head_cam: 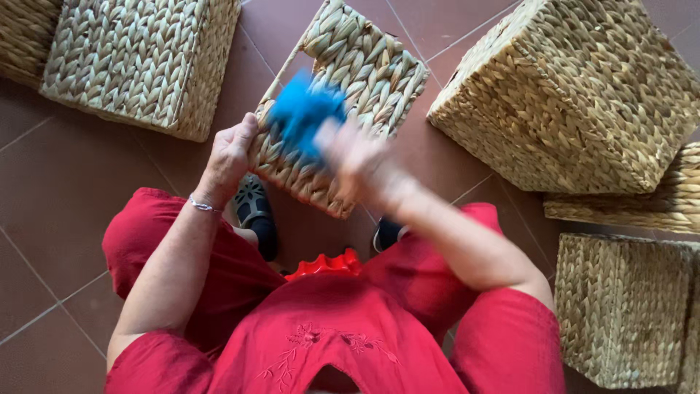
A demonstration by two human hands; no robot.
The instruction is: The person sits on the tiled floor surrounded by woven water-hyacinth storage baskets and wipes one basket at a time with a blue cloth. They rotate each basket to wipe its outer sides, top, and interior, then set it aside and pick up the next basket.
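Woven basket gripped by left hand fingers; blurred right hand clutches blue cloth against it.

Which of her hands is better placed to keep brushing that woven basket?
The right hand: it holds the blue brush against the basket, blurred in motion. The left hand grips the basket's edge, steadying it.

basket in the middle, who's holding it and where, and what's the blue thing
The left hand grips the woven basket at its left edge. The blurred right hand holds a blue cloth-like thing against it; its grip cannot be told.
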